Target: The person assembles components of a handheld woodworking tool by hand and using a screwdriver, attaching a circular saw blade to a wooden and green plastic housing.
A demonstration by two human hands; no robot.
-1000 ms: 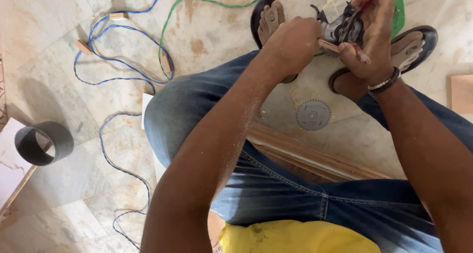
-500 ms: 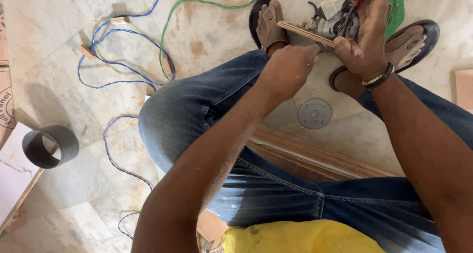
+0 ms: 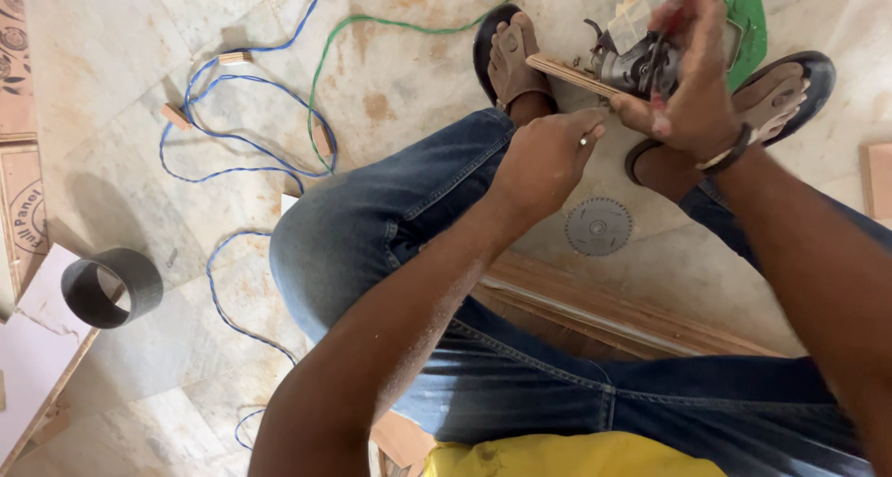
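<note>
Wooden strip (image 3: 565, 74) — long axis level, running left from the grey power tool (image 3: 632, 66). Right hand (image 3: 688, 87), grip clamped on the tool; left hand (image 3: 548, 156), grip pinched together on a small metal piece — just below the strip, nearer it.

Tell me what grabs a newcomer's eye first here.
Top right, the right hand grips a grey power tool with a green guard, a wood strip across it, while the left hand pinches a small metal part beside it. A loose saw blade lies on the floor below. Blue cable loops at left.

A grey power tool (image 3: 632, 68) with green guard lies tilted between the feet, a thin wooden strip (image 3: 567, 73) against it.
</note>
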